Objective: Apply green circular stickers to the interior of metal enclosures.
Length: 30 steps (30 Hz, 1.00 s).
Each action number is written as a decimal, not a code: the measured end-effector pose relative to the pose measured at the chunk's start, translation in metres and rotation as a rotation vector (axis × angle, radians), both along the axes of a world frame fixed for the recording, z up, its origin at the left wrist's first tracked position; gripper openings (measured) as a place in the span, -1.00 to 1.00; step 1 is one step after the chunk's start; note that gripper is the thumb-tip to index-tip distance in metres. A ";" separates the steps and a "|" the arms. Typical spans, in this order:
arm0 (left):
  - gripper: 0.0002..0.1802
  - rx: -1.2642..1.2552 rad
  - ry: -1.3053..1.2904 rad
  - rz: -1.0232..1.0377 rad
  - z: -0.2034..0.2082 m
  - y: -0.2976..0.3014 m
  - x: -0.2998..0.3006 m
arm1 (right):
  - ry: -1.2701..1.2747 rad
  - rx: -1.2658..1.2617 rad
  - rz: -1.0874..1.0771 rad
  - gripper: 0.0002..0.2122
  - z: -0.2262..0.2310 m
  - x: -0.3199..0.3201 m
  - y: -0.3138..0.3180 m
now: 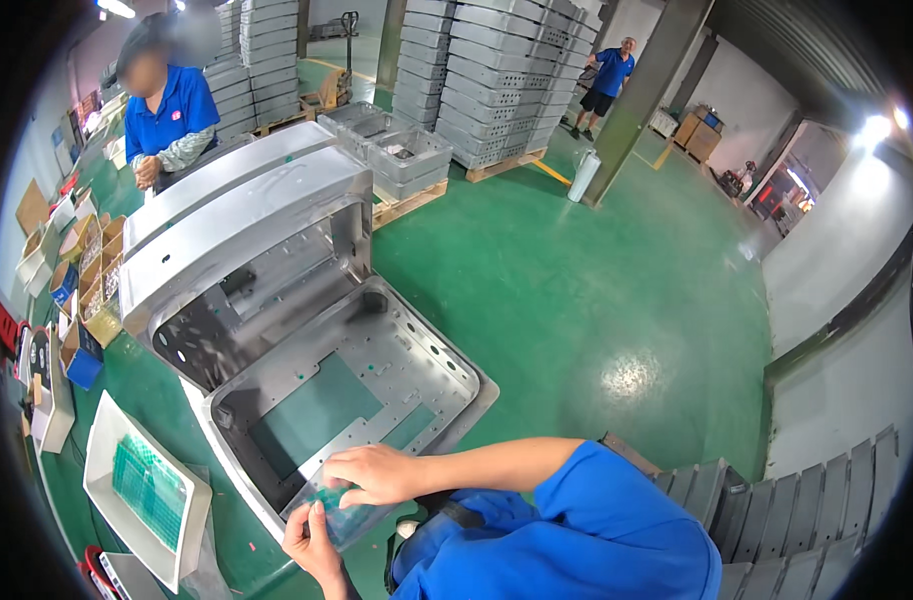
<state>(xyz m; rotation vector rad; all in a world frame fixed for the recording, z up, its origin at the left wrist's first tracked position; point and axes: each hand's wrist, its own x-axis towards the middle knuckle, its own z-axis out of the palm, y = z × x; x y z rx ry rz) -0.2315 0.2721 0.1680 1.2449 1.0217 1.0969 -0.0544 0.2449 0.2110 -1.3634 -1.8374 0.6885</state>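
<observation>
A clear plastic bag (349, 522) with small green pieces in it is between my hands, over the near edge of an open grey metal housing (467, 385). My left hand (312, 542) pinches the bag's left side between thumb and fingers. My right hand (379, 474) is closed at the bag's upper part, its fingers curled by the green pieces; the fingertips are partly hidden. The housing's shallow lower half lies flat, with holes along its walls and cutouts in its floor. Its deep lid (257, 215) stands raised at the far side.
To the left, a white bin (97, 490) holds a green grid-like sheet. Boxes of small parts (102, 285) line the left side. A co-worker in blue (172, 105) stands beyond the lid. Stacked grey housings (507, 75) rise behind; another person (612, 75) stands near a pillar (647, 100).
</observation>
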 end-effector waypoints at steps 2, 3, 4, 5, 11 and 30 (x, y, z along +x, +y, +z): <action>-0.94 -0.033 -0.026 -0.009 -0.003 -0.003 -0.001 | 0.071 -0.131 0.065 -0.78 -0.003 0.005 0.002; -0.93 -0.079 -0.020 -0.019 -0.004 -0.003 -0.001 | 0.093 -0.135 0.068 -0.79 -0.004 0.008 0.003; -0.93 -0.091 -0.019 -0.032 -0.005 -0.003 -0.002 | 0.114 -0.149 0.085 -0.79 -0.007 0.011 0.002; -0.92 -0.109 -0.033 -0.048 -0.007 -0.003 -0.001 | 0.145 -0.153 0.142 -0.80 -0.011 0.013 0.002; -0.88 -0.121 -0.019 -0.136 -0.021 0.008 0.015 | 0.267 -0.052 0.012 -0.83 -0.031 0.049 0.006; -0.91 -0.084 0.007 -0.005 -0.034 0.015 0.017 | 0.250 -0.151 -1.572 -0.29 0.039 0.426 -0.058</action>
